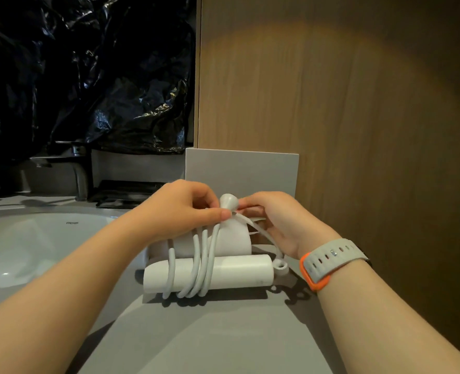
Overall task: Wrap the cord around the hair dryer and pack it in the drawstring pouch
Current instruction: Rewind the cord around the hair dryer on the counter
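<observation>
Both forearms reaching in from the bottom edge, right wrist wearing a grey watch (331, 259) with an orange case. Grey bench (223, 336) underneath, white sink (29, 244) set into it on the left. White hair dryer (223, 271) lying folded on the bench between the hands, handle nearest and barrel behind it. White cord (199, 263) looped several times around handle and barrel together, strands running up toward the fingers. Left hand (180, 206) above the dryer, grip pinched closed with thumb and fingers on the cord just below the plug (227, 201). Right hand (274, 222) just beside it, grip closed on a thin white strap (247, 221) by the plug; exact hold on the strap hard to make out. Small white loop (279, 265) hanging at the right end of the handle. Pale box (250, 168) standing upright behind the hands against a wooden panel (358, 103). Dark flat item (126, 194) lying behind the left hand, possibly fabric, cannot tell. Black plastic sheeting (88, 71) filling the upper left, faucet (77, 168) below it
</observation>
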### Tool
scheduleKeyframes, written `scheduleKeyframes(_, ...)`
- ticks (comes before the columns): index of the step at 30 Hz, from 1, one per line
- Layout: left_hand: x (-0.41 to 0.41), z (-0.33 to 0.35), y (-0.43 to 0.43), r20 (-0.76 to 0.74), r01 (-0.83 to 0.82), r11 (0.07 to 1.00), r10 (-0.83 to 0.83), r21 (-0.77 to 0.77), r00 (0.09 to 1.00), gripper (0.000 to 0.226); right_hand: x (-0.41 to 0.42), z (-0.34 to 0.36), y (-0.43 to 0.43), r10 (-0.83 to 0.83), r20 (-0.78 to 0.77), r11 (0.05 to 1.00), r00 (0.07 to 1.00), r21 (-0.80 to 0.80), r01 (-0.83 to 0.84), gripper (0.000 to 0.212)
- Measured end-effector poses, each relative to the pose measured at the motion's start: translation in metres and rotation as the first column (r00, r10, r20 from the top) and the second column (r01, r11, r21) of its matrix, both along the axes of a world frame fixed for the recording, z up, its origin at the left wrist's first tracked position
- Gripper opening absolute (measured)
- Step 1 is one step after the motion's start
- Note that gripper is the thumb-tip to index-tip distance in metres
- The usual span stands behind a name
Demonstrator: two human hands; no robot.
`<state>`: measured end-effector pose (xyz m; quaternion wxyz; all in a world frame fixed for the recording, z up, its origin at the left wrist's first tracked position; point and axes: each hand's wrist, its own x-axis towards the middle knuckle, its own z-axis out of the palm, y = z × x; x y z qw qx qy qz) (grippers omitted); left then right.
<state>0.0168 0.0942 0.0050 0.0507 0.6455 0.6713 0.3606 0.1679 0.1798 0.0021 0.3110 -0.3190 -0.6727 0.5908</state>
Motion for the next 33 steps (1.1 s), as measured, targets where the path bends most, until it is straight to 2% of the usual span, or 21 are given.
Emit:
scheduleKeyframes(1,-0.003,0.000,-0.002,0.024,0.005,1.000,-0.005,0.012,1.000,0.016,0.003,0.001,0.000,0.042,-0.021,0.999,0.999,-0.012,-0.043,0.020)
scheduleKeyframes(3,-0.006,-0.002,-0.005,0.052,0.014,1.000,-0.015,0.028,0.999,0.015,0.008,0.003,0.000,0.084,0.031,0.996,0.996,0.019,-0.085,0.017)
scheduleKeyframes(6,-0.004,-0.004,-0.005,0.026,0.017,0.999,-0.017,0.036,1.000,0.014,0.013,0.002,0.000,0.000,0.263,0.988,0.965,0.152,-0.042,0.015)
scheduleKeyframes(9,-0.003,-0.004,-0.004,0.000,0.025,0.999,-0.025,0.036,1.000,0.012,0.020,0.002,0.001,-0.085,0.436,0.974,0.896,0.226,-0.017,0.033)
scheduleKeyframes(11,-0.004,-0.005,-0.005,-0.007,0.038,0.998,-0.038,0.055,0.999,0.009,0.021,0.001,0.003,-0.076,0.416,0.969,0.906,0.245,-0.031,0.034)
scheduleKeyframes(13,-0.005,-0.005,-0.007,-0.001,0.056,0.996,-0.056,0.070,0.998,0.006,0.018,-0.001,0.003,-0.055,0.329,0.971,0.943,0.239,-0.027,0.029)
scheduleKeyframes(16,-0.006,-0.005,-0.009,-0.008,0.097,0.993,-0.097,0.067,0.995,0.002,0.013,0.000,0.001,0.013,0.188,0.997,0.982,0.072,-0.027,0.027)
scheduleKeyframes(18,-0.005,-0.005,-0.008,-0.009,0.101,0.993,-0.101,0.056,0.995,0.003,0.013,0.000,0.001,0.037,0.091,0.995,0.995,-0.097,-0.028,0.040)
scheduleKeyframes(20,-0.002,-0.004,-0.008,0.008,0.079,0.996,-0.080,0.037,0.997,0.010,0.013,0.000,0.002,0.025,0.067,0.989,0.997,-0.149,-0.015,0.060)
scheduleKeyframes(22,0.002,-0.002,-0.008,0.030,0.047,0.999,-0.047,0.011,0.998,0.028,0.012,-0.001,0.002,0.012,0.114,0.995,0.993,-0.099,0.000,0.064)
scheduleKeyframes(25,0.011,-0.003,-0.006,-0.064,-0.013,1.000,0.012,-0.021,0.998,0.050,0.007,-0.003,0.000,-0.042,0.200,0.999,0.979,0.003,0.043,0.048)
scheduleKeyframes(27,0.015,-0.003,-0.005,-0.130,-0.051,0.999,0.049,-0.015,0.990,0.048,0.004,-0.005,-0.001,-0.095,0.230,0.995,0.968,0.050,0.086,0.039)
scheduleKeyframes(31,0.018,-0.004,-0.002,-0.233,-0.083,0.996,0.088,0.029,0.968,0.028,0.003,-0.006,-0.001,-0.110,0.214,0.992,0.971,0.092,0.092,0.028)
scheduleKeyframes(33,0.018,-0.005,-0.002,-0.238,-0.094,0.995,0.102,0.046,0.966,0.033,0.003,-0.007,0.000,-0.110,0.194,0.991,0.975,0.100,0.092,0.027)
